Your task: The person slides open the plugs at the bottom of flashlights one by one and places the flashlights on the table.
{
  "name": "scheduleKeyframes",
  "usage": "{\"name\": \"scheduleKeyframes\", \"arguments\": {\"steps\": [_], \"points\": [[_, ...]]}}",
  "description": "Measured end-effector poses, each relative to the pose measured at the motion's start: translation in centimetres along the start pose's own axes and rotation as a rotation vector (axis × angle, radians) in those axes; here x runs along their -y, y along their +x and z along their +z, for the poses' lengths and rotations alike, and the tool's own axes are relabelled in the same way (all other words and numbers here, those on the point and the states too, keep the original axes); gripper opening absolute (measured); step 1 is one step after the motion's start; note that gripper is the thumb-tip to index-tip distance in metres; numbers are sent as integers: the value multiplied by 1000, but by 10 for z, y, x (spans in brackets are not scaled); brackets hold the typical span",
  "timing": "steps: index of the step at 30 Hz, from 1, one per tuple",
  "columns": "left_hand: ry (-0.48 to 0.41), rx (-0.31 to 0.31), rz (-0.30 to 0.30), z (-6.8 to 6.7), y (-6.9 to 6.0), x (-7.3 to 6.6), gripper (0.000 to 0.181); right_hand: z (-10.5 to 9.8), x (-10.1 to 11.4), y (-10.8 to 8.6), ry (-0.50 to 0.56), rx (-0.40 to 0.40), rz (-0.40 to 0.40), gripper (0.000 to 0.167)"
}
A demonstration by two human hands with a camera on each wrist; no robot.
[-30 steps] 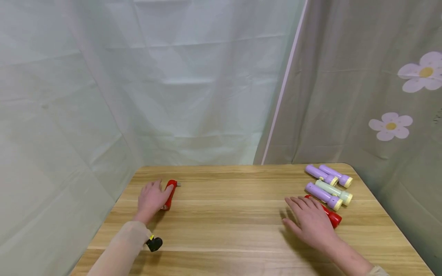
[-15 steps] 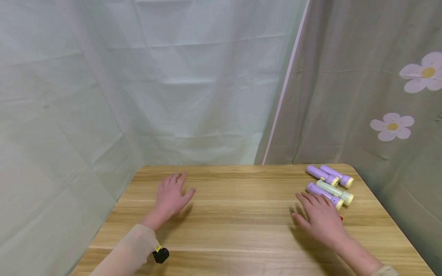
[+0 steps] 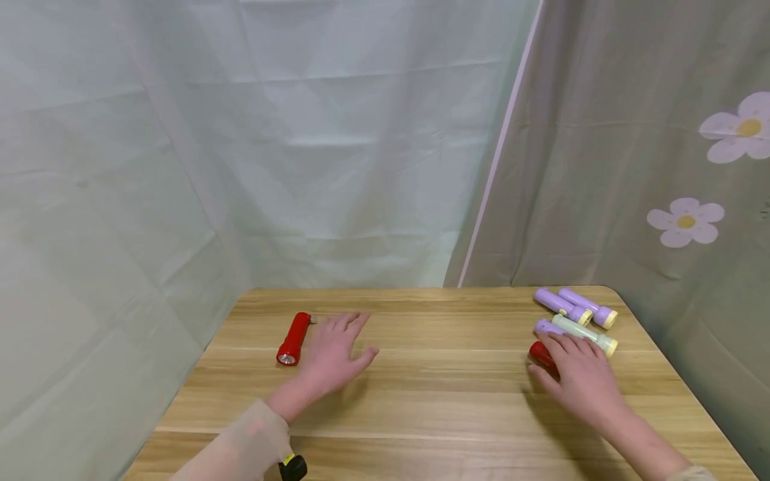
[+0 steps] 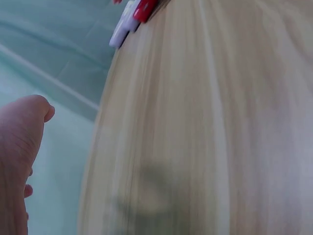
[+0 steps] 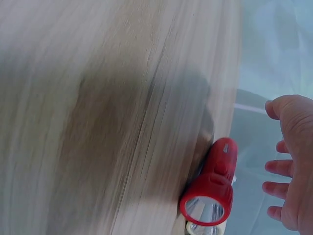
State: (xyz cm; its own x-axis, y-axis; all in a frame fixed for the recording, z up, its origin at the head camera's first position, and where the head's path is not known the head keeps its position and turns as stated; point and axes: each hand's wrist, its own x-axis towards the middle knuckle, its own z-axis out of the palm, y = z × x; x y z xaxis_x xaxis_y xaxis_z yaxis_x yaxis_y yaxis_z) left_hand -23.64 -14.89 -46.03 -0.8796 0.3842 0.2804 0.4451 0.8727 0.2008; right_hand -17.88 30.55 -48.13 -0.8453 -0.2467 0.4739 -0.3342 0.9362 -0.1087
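Note:
My left hand (image 3: 331,354) is over the left part of the table, fingers spread, holding nothing. Just left of it lies a red flashlight (image 3: 295,339), its lens toward me. On the right, my right hand (image 3: 580,377) hovers with extended fingers above a second red flashlight (image 3: 543,357), mostly hidden beneath it in the head view. The right wrist view shows that red flashlight (image 5: 220,169) apart from the fingers (image 5: 279,167). Beyond this hand lie a purple flashlight (image 3: 546,327), partly covered, and a pale green flashlight (image 3: 580,329).
Two more purple flashlights (image 3: 562,306) (image 3: 589,307) lie near the back right corner of the wooden table (image 3: 433,394). Light curtains (image 3: 361,147) hang behind the table and at both sides, flower-printed (image 3: 686,222) on the right.
My left hand has moved right, off the left red flashlight, which is uncovered again. My right hand has shifted slightly right, covering the other red flashlight's head and exposing its tail end.

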Motion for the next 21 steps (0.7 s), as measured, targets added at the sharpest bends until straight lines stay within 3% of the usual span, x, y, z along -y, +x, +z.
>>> {"name": "scheduleKeyframes", "arguments": {"steps": [7, 13, 21], "points": [[-66, 57, 61, 1, -7, -26, 75, -5, -11, -3, -22, 15, 23, 60], [-67, 105, 129, 6, -14, -51, 73, -8, -19, -7, -27, 42, 56, 56], [-87, 157, 207, 18, -22, -82, 70, -8, -28, -11, -48, 28, 62, 51]]}}
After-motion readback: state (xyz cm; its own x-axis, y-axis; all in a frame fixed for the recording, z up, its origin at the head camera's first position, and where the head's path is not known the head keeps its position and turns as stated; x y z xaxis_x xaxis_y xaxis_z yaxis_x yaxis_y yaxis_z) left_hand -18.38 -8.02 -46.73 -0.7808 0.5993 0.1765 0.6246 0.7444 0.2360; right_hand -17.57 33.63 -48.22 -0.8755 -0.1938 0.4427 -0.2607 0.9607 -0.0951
